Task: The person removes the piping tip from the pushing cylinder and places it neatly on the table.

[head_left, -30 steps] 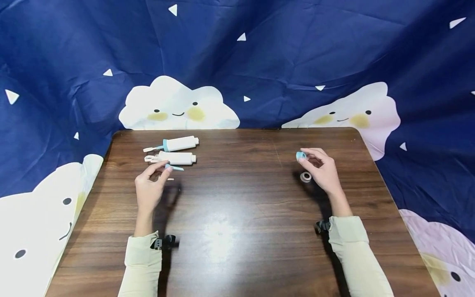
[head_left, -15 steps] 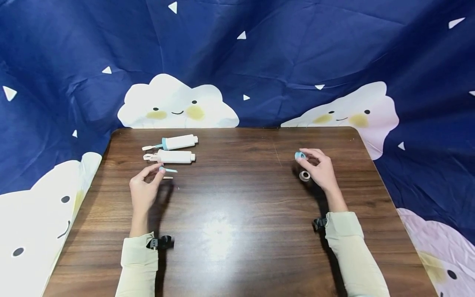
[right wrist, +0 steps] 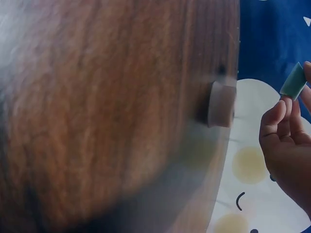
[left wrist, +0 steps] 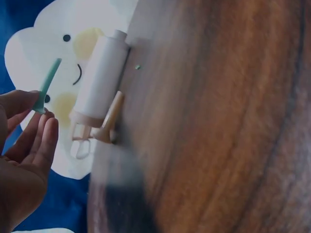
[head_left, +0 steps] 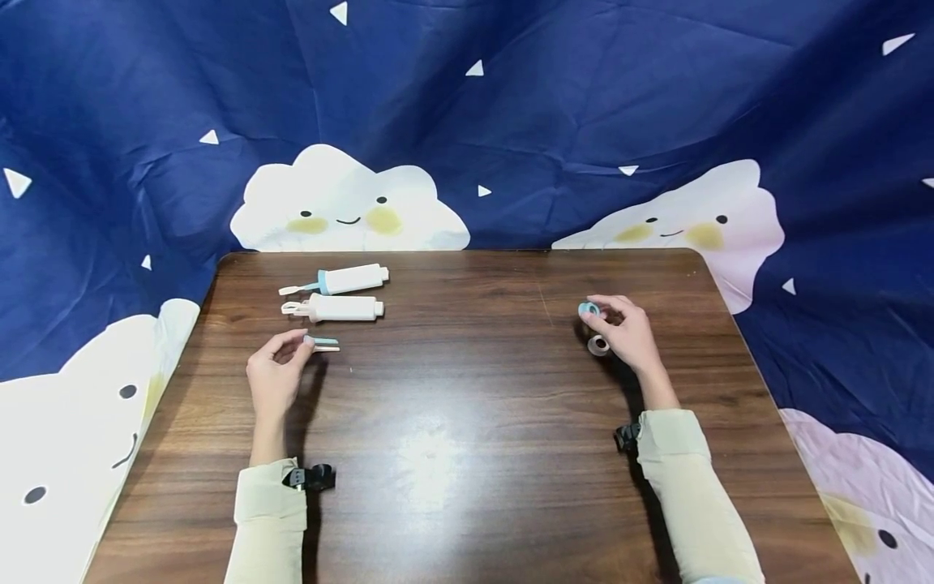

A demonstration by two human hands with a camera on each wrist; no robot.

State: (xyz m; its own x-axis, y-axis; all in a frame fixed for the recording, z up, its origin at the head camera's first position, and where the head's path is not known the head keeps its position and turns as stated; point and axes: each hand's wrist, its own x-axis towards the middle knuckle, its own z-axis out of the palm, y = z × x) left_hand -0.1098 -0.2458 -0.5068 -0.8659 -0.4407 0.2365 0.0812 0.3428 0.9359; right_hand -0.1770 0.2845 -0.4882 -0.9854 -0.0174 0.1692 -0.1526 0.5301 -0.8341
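My left hand (head_left: 273,380) pinches a slim blue tapered piece with a flared end (left wrist: 47,86) between thumb and fingertips. Right beside it, a beige tapered piece (left wrist: 112,117) lies on the table. My right hand (head_left: 633,339) holds a short blue ring (right wrist: 294,82) by thumb and fingers, raised over the table. Below that hand sits a pale beige ring (right wrist: 222,104). Beyond my left hand lie two white cylinders: one (head_left: 355,279) has a blue collar and a stem with a white tip, the other (head_left: 346,309) a pale collar and a white loop.
The brown wooden table (head_left: 467,389) has rounded far corners. A blue cloth (head_left: 511,105) with clouds hangs behind it and at both sides. A small speck (left wrist: 138,67) lies on the tabletop near the cylinders.
My left hand has moved left and toward me with the blue tapered piece, which now overlaps closely with the beige one. The right hand with the blue ring has barely shifted.
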